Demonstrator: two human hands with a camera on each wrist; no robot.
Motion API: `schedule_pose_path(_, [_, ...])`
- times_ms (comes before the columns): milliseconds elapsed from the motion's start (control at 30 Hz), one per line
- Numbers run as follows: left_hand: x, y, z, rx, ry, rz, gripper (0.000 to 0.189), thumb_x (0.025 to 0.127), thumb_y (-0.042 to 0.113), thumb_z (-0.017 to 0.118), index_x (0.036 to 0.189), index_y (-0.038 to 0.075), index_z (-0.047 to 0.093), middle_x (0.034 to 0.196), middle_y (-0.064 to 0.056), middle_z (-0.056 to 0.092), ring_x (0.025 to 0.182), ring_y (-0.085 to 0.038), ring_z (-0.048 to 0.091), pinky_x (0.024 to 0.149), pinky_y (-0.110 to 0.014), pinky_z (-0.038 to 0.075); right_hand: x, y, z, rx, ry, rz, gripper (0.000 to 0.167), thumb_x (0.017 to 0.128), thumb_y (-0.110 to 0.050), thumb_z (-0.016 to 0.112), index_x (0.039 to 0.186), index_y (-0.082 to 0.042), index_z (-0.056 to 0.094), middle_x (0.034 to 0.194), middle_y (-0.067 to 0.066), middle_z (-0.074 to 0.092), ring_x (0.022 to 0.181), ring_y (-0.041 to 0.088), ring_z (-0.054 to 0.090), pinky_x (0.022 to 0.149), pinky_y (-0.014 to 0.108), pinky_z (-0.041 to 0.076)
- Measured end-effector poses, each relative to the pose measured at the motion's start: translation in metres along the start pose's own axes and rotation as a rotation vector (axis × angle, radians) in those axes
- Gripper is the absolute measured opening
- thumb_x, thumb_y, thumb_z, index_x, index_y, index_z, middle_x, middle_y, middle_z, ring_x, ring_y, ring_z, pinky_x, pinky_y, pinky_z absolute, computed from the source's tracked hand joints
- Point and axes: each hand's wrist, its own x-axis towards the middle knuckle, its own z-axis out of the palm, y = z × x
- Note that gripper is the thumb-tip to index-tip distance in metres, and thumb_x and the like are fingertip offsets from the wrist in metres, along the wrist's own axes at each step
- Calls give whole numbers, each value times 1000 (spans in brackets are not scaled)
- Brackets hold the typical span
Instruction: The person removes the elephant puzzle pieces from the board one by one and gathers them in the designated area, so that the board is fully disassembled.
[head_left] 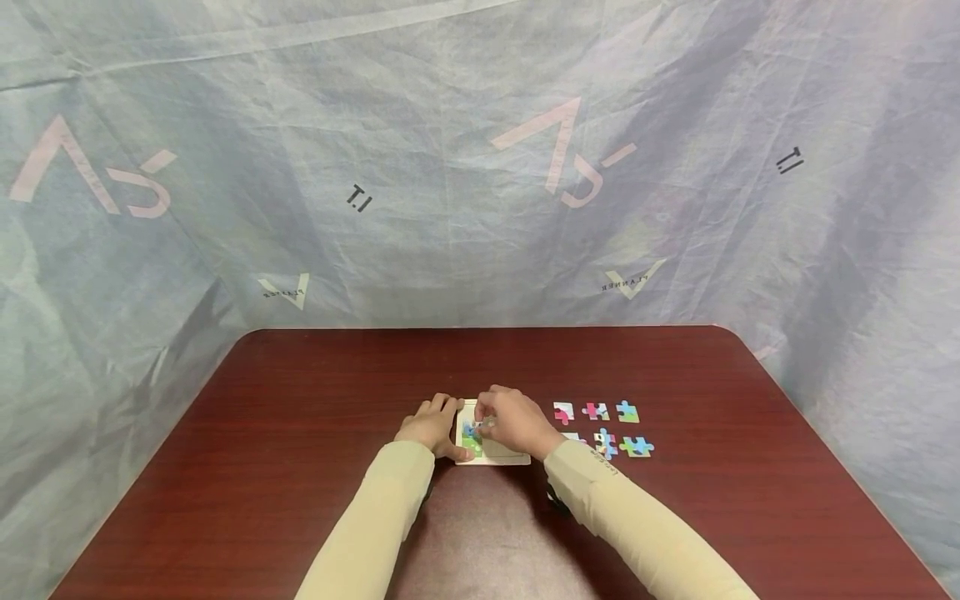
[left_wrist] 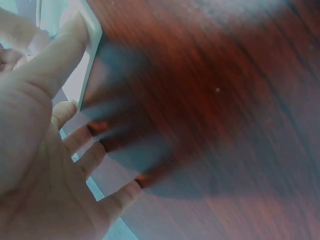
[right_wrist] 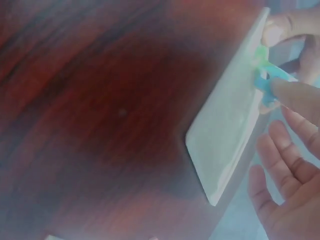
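Note:
A white puzzle board (head_left: 506,459) lies in front of me in the head view. At its lower left corner sits a green puzzle piece (head_left: 471,445). My left hand (head_left: 430,427) is at the board's left side, thumb on the frame and fingers spread; in the left wrist view their tips rest on the table. My right hand (head_left: 517,422) is over the board, its thumb and index finger pinching a blue puzzle piece (right_wrist: 264,86). That piece is close over the board beside the green one, and its far part is hidden by the fingers.
Several loose puzzle pieces lie right of the board in two rows, among them a pink and white piece (head_left: 563,412) and a blue and green piece (head_left: 637,447). My right sleeve (head_left: 592,475) passes near the lower row. Behind the dark red table (head_left: 315,392) hangs a grey printed sheet (head_left: 450,250).

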Motion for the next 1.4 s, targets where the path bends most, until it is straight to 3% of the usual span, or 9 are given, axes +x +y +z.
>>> schedule_pose_path(267, [-1, 2, -3, -1, -10, -11, 84, 85, 35, 85, 151, 8, 43, 153, -16, 39, 141, -36, 38, 108, -56, 39, 6, 0, -9, 206, 14, 107, 12, 89, -8, 79, 80, -13, 73, 81, -3, 63, 74, 12, 55, 67, 28, 47])
schedule_pose_path(367, [-1, 2, -3, -1, -7, -9, 84, 84, 35, 85, 151, 8, 43, 152, -16, 39, 140, -36, 38, 108, -56, 40, 8, 3, -9, 189, -12, 176, 11, 89, -9, 79, 80, -13, 74, 79, -5, 66, 71, 11, 54, 64, 27, 45])
schedule_pose_path(500, [-1, 3, -2, -3, -8, -8, 84, 84, 36, 85, 151, 8, 43, 152, -16, 39, 141, -36, 38, 108, -55, 40, 9, 5, -7, 118, -23, 222, 1, 91, -12, 78, 91, -11, 77, 84, -2, 67, 74, 14, 58, 64, 30, 48])
schedule_pose_path(567, [0, 2, -1, -2, -10, -7, 85, 84, 36, 85, 151, 8, 42, 153, -16, 39, 142, -36, 38, 108, -55, 40, 9, 6, -6, 67, -31, 230, 9, 90, -16, 79, 97, -11, 77, 89, 1, 66, 79, 16, 60, 66, 33, 51])
schedule_pose_path(733, [0, 1, 0, 3, -11, -9, 85, 85, 36, 85, 152, 8, 42, 153, -16, 38, 142, -36, 37, 109, -56, 39, 6, 4, -5, -61, -61, 211, 25, 82, -27, 87, 100, -13, 77, 93, 2, 63, 86, 19, 62, 70, 38, 52])
schedule_pose_path(933, [-2, 2, -3, 11, -13, -2, 84, 86, 37, 84, 152, 8, 41, 153, -16, 38, 142, -36, 37, 108, -56, 39, 6, 6, -4, -159, -45, 131, 24, 81, -29, 88, 96, -15, 77, 90, 1, 61, 84, 19, 63, 70, 38, 53])
schedule_pose_path(1167, [-4, 3, -4, 5, -26, -3, 84, 87, 36, 82, 154, 8, 39, 155, -16, 36, 144, -36, 34, 110, -56, 38, 4, 10, -7, -175, -61, 103, 27, 80, -29, 89, 100, -15, 78, 93, 1, 62, 86, 20, 64, 69, 37, 53])
schedule_pose_path(1400, [-5, 2, -4, 5, -27, 1, 83, 88, 36, 81, 154, 7, 39, 155, -18, 36, 144, -37, 34, 110, -56, 37, 3, 13, -7, -158, -57, 81, 19, 80, -27, 89, 93, -18, 80, 89, -1, 62, 80, 17, 61, 67, 36, 51])
